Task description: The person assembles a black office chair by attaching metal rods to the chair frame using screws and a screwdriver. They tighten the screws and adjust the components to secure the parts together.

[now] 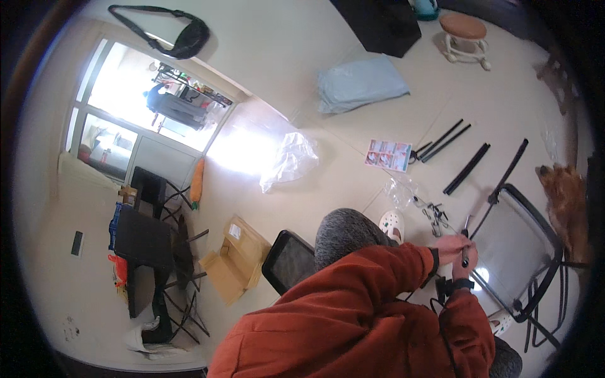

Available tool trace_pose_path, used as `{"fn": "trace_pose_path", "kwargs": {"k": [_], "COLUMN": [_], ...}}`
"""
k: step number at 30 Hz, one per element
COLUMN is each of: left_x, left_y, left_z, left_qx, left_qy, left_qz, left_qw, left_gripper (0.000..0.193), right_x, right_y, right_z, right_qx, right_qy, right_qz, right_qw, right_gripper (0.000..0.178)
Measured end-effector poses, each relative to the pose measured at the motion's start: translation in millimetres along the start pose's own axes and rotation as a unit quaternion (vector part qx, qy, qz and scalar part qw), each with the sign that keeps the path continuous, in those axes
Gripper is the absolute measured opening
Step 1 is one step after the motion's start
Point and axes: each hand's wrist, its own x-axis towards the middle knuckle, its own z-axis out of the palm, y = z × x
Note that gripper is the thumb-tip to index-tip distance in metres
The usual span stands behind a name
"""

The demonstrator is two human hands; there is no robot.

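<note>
My left hand (pixel 450 246) and my right hand (pixel 464 267) are close together, fingers closed around a short black rod-like piece (pixel 466 251) with a thin metal end pointing up. Its exact kind is too small to make out. Just right of them stands a black-rimmed rack frame (pixel 533 213) with a see-through mesh panel and thin tubes. One dark tube (pixel 517 159) reaches up from its far corner. Small loose hardware (pixel 436 217) lies on the floor beyond my hands.
Black tubes (pixel 466 169) and a printed instruction sheet (pixel 389 155) lie farther off. A second mesh tray (pixel 285 268) and an open cardboard box (pixel 234 261) are to my left. A brown dog (pixel 559 192) is at the right, a round stool (pixel 463 28) at the far right.
</note>
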Motion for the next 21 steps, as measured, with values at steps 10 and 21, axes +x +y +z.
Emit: {"fn": "trace_pose_path", "kwargs": {"k": [10, 21], "left_x": [-1.1, -30.3], "left_y": [7.3, 35.0], "left_z": [9.4, 45.7], "left_qx": [0.296, 0.695], "left_qy": [-0.088, 0.047], "left_qz": [0.161, 0.218], "left_qw": [0.937, 0.683], "left_gripper": [0.020, 0.038], "right_x": [-10.1, -6.6], "right_y": [-29.4, -86.7], "right_z": [-22.1, -81.0], "right_qx": [-0.178, -0.034], "right_qy": [0.029, 0.070], "right_qz": [-0.187, -0.043], "right_qw": [0.966, 0.996], "right_gripper": [0.024, 0.029]}}
